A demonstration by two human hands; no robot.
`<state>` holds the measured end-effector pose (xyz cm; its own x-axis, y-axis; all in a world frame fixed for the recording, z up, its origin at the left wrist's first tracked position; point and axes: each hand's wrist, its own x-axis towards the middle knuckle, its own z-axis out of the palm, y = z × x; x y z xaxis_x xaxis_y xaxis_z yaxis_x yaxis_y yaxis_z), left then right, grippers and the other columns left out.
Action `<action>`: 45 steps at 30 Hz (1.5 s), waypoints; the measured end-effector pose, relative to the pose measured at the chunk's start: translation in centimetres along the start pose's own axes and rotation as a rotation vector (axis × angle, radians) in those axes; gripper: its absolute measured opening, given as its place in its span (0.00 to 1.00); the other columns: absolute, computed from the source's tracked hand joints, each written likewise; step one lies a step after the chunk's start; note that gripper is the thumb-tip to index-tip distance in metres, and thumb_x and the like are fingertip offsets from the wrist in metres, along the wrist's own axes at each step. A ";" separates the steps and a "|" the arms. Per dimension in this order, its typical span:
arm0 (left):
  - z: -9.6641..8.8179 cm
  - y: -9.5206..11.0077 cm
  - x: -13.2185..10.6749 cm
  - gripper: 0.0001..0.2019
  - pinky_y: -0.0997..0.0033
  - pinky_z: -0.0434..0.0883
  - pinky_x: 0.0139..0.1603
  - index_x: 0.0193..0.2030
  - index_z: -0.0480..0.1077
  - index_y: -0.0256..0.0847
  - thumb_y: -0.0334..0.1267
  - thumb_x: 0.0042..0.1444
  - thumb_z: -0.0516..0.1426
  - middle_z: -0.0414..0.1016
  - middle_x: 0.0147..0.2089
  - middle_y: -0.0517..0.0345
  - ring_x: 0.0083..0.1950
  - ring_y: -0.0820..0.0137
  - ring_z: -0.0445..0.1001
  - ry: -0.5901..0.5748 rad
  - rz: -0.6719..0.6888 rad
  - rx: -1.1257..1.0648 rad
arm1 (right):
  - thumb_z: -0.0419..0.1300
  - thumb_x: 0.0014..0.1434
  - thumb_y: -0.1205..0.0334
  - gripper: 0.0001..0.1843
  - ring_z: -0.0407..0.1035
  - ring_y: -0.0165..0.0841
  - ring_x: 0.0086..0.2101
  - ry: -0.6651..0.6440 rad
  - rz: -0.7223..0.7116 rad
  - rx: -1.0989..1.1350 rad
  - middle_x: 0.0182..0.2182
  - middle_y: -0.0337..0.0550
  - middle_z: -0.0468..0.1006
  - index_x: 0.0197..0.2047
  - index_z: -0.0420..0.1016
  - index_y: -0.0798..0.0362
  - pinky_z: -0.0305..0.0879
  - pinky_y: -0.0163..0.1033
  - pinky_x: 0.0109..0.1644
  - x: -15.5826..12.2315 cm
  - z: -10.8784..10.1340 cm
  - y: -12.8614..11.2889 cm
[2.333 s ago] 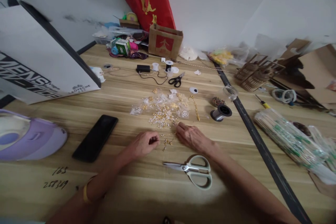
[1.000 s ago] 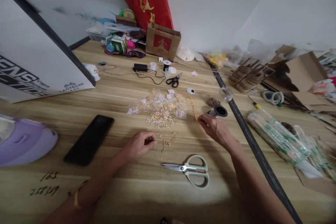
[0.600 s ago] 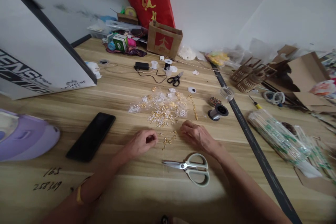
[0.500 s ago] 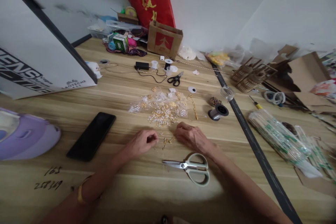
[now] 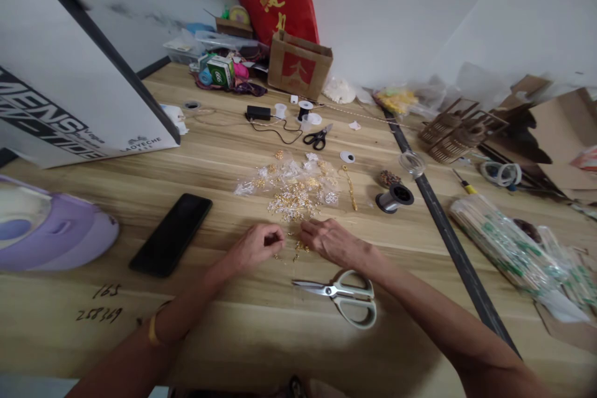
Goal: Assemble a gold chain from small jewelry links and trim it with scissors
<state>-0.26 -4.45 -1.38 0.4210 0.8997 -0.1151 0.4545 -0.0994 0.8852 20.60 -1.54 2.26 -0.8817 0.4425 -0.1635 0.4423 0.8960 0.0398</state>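
Note:
My left hand rests low over the table, thumb and forefinger pinched; what they hold is too small to make out. Close by on the right, my right hand has its fingers curled downward, tips together and partly hidden. Small gold jewelry pieces lie between and just below the hands. Beyond the fingertips spreads a pile of gold and clear beads or findings, with small clear plastic bags behind it. Scissors with pale handles lie nearer to me, blades pointing left.
Left of my hands are a black phone and a purple-and-white device. To the right stand a wire spool and a gold chain. Black scissors lie farther back. Wrapped sticks are at far right.
My right hand has moved left, closer to my left hand, and now covers part of the small gold chain between them. The whole view has shifted slightly. My left hand keeps its pinch.

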 end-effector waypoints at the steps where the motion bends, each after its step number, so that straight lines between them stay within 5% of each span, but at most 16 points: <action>1: 0.0 -0.1 0.0 0.05 0.79 0.59 0.24 0.27 0.67 0.35 0.34 0.50 0.54 0.66 0.22 0.62 0.24 0.76 0.62 0.000 -0.005 -0.020 | 0.51 0.61 0.76 0.08 0.64 0.31 0.30 -0.002 -0.002 -0.005 0.33 0.45 0.71 0.36 0.68 0.57 0.51 0.35 0.25 0.1 0.0 0.0; 16: 0.1 -0.6 0.5 0.07 0.79 0.61 0.23 0.27 0.67 0.34 0.37 0.50 0.55 0.64 0.20 0.63 0.23 0.77 0.62 0.005 -0.076 -0.203 | 0.45 0.67 0.64 0.10 0.65 0.29 0.33 0.058 0.066 0.419 0.34 0.44 0.70 0.37 0.65 0.56 0.58 0.34 0.35 -1.5 -0.5 1.8; 34: 0.7 -0.2 -0.3 0.05 0.77 0.64 0.28 0.29 0.69 0.36 0.33 0.52 0.54 0.71 0.25 0.59 0.27 0.73 0.69 -0.104 -0.009 -0.008 | 0.50 0.64 0.65 0.09 0.66 0.30 0.34 0.062 -0.023 0.245 0.37 0.45 0.71 0.47 0.68 0.54 0.56 0.33 0.31 -0.8 -0.1 -1.2; 45: 0.8 -1.0 -0.1 0.04 0.77 0.66 0.27 0.29 0.67 0.36 0.34 0.52 0.55 0.69 0.24 0.60 0.26 0.74 0.69 -0.084 -0.035 -0.160 | 0.47 0.66 0.67 0.07 0.64 0.29 0.30 0.104 -0.030 0.171 0.37 0.46 0.70 0.41 0.65 0.56 0.56 0.33 0.29 0.1 1.5 -1.6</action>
<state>-0.08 -4.75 -2.64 0.4741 0.8622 -0.1783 0.3424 0.0060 0.9395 20.05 -3.04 0.67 -0.9033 0.4249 -0.0585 0.4289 0.8935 -0.1327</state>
